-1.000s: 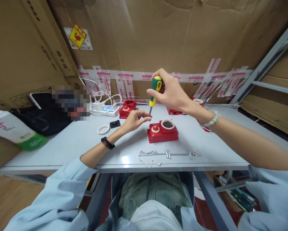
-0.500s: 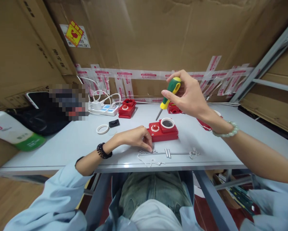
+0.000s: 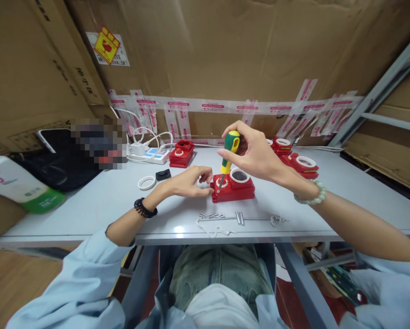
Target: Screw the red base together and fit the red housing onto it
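Near the middle of the frame the right hand (image 3: 256, 153) closes its fingers around the green and yellow handle of a screwdriver (image 3: 227, 155), holding it nearly upright with a slight tilt. The tip comes down on the left part of a red box (image 3: 233, 188) that sits on the grey table (image 3: 105, 201), just right of centre. A white ring is set in the top of that box, beside the spot where the tip lands. The left hand (image 3: 187, 182) rests against the left end of the box, fingers curled and pinched together at its edge; whether they hold anything small cannot be told.

Below the box, toward the near edge of the table, lies a loose cluster of screws (image 3: 211, 215). A loose white ring (image 3: 146, 183) and a small black square piece (image 3: 163, 174) lie left of centre. Further back sit another red box (image 3: 181, 153) and a white power strip (image 3: 149, 156) with cables. More red boxes (image 3: 296, 157) stand to the right, behind the right wrist.
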{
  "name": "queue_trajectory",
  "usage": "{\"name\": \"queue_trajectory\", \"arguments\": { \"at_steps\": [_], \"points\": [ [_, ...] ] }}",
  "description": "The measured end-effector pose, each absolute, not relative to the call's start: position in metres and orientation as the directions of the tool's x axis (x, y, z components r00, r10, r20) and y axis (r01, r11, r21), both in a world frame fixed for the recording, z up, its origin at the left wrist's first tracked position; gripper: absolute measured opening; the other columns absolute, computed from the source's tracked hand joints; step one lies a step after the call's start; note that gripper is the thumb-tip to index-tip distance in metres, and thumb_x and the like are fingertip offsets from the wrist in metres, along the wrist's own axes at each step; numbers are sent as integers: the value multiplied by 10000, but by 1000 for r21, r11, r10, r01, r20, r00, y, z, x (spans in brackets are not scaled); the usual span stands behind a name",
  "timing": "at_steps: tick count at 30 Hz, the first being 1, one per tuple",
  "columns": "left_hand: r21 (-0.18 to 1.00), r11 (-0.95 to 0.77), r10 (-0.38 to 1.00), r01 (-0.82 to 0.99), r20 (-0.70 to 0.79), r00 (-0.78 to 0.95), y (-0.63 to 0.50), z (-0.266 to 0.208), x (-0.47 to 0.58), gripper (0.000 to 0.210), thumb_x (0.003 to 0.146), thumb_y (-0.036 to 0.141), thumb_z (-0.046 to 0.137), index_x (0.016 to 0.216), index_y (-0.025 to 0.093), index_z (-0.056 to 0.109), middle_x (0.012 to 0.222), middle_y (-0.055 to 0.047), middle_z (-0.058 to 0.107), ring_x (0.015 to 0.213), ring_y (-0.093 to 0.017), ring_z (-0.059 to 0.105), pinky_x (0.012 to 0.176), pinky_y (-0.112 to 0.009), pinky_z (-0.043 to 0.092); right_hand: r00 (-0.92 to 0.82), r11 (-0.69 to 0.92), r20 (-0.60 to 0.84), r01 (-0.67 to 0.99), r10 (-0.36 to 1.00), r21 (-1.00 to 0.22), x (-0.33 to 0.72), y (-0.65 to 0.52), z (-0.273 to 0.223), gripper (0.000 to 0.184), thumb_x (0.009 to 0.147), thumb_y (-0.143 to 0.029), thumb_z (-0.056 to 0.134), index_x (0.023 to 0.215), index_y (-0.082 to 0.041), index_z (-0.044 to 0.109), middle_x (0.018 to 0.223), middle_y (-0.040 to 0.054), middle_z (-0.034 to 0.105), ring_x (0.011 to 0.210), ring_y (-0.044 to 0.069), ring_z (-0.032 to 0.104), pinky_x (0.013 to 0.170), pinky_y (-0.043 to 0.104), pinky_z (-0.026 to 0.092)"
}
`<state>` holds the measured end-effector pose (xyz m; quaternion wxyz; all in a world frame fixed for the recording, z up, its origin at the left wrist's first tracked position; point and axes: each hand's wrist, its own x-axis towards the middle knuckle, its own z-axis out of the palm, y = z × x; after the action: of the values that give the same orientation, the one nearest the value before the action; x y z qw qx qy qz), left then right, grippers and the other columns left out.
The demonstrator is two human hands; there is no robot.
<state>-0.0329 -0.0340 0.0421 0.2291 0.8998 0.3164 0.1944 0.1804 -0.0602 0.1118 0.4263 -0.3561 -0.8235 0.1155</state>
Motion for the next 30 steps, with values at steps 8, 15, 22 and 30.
{"name": "queue_trajectory", "arguments": {
  "at_steps": [8,15,22,30],
  "points": [
    [525,-732,614,435,230,755,-28,20,-27,741,764,550,729,1353,204,442,1359,-140,530,1237,-322,528,1047,-467,435,-390,714,605,478,695,-512,178,-62,109,235,777,-310,668,926,-203,521,705,-42,540,605,113,489,592,274,402],
    [583,-713,609,389,240,756,-28,17,-20,521,794,549,709,1156,188,606,1101,-106,692,1048,-285,639,917,-417,497,-324,660,598,553,733,-509,173,-65,111,263,747,-297,706,852,-221,477,645,-61,532,552,105,470,556,268,390],
    [560,-727,603,398,244,759,-27,17,-18,522,817,538,695,1178,176,589,1076,-101,690,974,-255,645,857,-376,498,-265,607,612,651,745,-456,169,-63,112,299,731,-303,720,798,-231,437,621,-55,535,541,108,445,551,280,359],
    [545,-723,624,424,253,740,-26,14,-19,495,803,531,708,1139,182,607,983,-76,696,807,-218,627,752,-352,495,-273,526,655,821,705,-223,158,-65,113,382,738,-492,746,790,-219,484,595,12,492,736,238,577,642,322,367]
  ]
}}
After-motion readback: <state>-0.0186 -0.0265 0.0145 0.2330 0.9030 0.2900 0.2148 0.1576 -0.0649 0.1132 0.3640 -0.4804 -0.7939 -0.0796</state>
